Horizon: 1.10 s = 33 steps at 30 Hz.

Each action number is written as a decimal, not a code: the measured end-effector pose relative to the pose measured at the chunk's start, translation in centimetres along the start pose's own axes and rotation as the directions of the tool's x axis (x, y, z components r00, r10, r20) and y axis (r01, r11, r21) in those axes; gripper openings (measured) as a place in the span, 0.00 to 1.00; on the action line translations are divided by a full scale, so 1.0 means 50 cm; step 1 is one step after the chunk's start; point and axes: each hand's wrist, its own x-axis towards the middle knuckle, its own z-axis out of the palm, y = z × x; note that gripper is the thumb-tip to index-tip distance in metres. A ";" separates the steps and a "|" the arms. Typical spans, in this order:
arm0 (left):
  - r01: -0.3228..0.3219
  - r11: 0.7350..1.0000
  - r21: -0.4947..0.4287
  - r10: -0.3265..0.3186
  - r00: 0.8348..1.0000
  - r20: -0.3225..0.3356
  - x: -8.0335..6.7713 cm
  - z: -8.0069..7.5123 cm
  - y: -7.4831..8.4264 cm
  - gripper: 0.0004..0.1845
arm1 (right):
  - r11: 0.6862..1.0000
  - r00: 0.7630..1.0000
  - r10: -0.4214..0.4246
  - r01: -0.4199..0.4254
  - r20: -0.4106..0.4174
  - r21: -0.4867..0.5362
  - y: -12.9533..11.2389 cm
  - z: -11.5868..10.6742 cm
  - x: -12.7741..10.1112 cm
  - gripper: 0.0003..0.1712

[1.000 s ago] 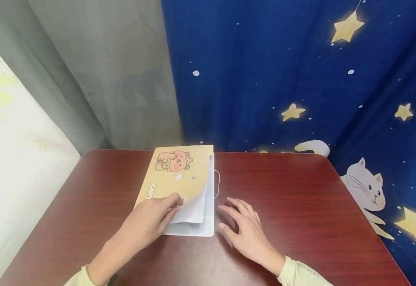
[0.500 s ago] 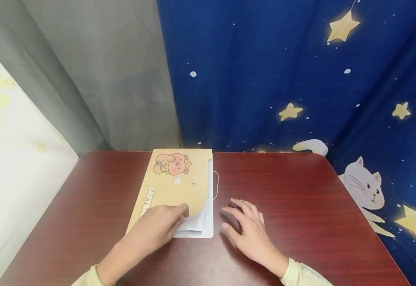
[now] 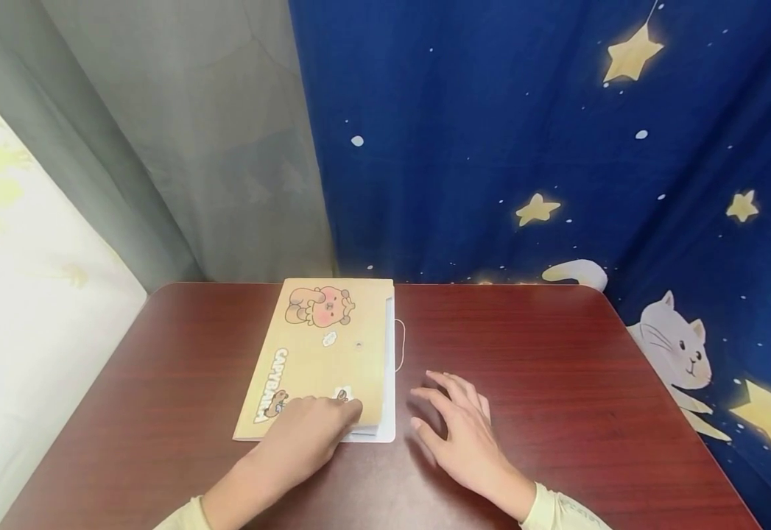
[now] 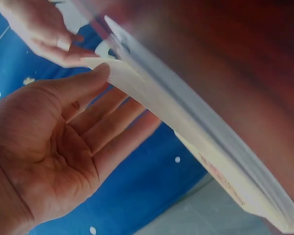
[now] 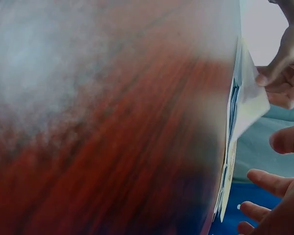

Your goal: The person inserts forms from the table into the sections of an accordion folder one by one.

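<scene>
Lowered since a second ago, the tan front cover of the folder (image 3: 322,353) is now lying almost flat over its contents, with only the near right corner still slightly raised. Printed lettering along the cover's left edge is reading "CAPYBARA", beside a cartoon animal at the far end and a smaller one near the front. White sheets (image 3: 373,430) are showing inside the folder at its near right corner, and a thin elastic loop (image 3: 401,346) is hanging off its right edge. The left hand (image 3: 305,440) is pressing down on that near corner with fingers extended and relaxed, thumb against the cover's edge in the left wrist view (image 4: 63,142), gripping nothing. The right hand (image 3: 461,430) is resting palm down on the table (image 3: 544,368) just right of the folder, fingers spread, holding nothing. The folder is lying on the left-centre of the reddish-brown table, reaching its far edge. Behind it, a blue curtain (image 3: 524,132) printed with stars and a white cat (image 3: 680,350) is hanging.
</scene>
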 end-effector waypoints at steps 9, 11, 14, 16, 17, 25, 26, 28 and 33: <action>-0.045 0.979 0.199 0.048 0.999 -0.008 -0.011 0.029 0.027 0.13 | 1.000 0.999 -0.008 0.008 -0.050 0.005 0.000 0.001 0.001 0.21; -0.050 0.973 0.226 0.053 0.999 -0.008 -0.012 0.032 0.031 0.12 | 1.000 0.999 -0.001 0.002 -0.050 0.011 0.001 0.000 0.001 0.21; -0.056 0.974 0.221 0.058 0.998 -0.004 -0.013 0.033 0.034 0.11 | 1.000 0.999 0.009 -0.008 -0.053 0.015 0.003 -0.001 0.000 0.21; -0.046 0.983 0.179 0.046 0.999 0.002 -0.013 0.031 0.033 0.12 | 1.000 0.999 0.018 -0.018 -0.050 0.019 0.006 -0.001 0.000 0.21; -0.038 0.987 0.153 0.038 0.999 0.006 -0.014 0.031 0.032 0.12 | 1.000 0.999 0.021 -0.020 -0.049 0.019 0.007 -0.002 -0.001 0.21; -0.006 1.000 0.030 0.004 0.998 0.064 -0.021 0.020 0.020 0.18 | 0.999 0.998 0.044 -0.043 -0.044 0.031 0.015 -0.013 -0.001 0.22; 0.003 1.000 0.012 -0.004 0.997 0.080 -0.021 0.016 0.019 0.17 | 0.998 0.998 0.049 -0.048 -0.043 0.032 0.017 -0.016 -0.001 0.22; 0.031 0.999 -0.021 -0.028 0.993 0.112 -0.022 0.008 0.016 0.19 | 0.998 0.997 0.059 -0.057 -0.039 0.033 0.020 -0.022 -0.001 0.23; 0.171 0.981 -0.092 -0.157 0.977 0.144 -0.022 -0.009 0.008 0.43 | 0.997 0.997 0.077 -0.076 -0.032 0.014 0.029 -0.040 0.000 0.25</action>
